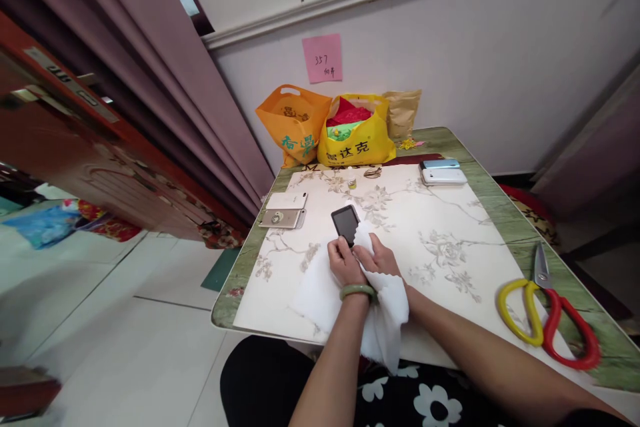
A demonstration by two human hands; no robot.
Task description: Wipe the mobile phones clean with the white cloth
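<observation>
Head view: seated person at a table (463,159); a pale floral mat (450,220) covers much of its green wood-pattern top; both hands work near the mat's middle, toward the person's side.

Left hand (346,265) — green bangle (357,291) at the wrist; fingers curled in and closed about the lower end of a dark-screened device (345,221); the device is tilted, screen facing up, its far end pointing away from the person. Right hand (379,257) — fingers bent around a white cloth (391,300), thumb pressing it near the device's lower right edge; fingertips partly hidden by the folds, so their exact contact cannot be told; the cloth overlaps the device's right side, passes under the hands and hangs past the near table edge.

Left of the hands: a white phone (285,201) and, just beside it, a gold phone (280,219) with a round attachment on its back; beyond the device: a small bottle (352,181), upright; far right of the mat: a blue phone (443,164) next to a second white phone (443,177); right edge: large scissors (551,313), one handle yellow, one red; rear: an orange bag (295,117), a yellow bag (355,150) and a brown pouch (403,113), all standing in a row.
</observation>
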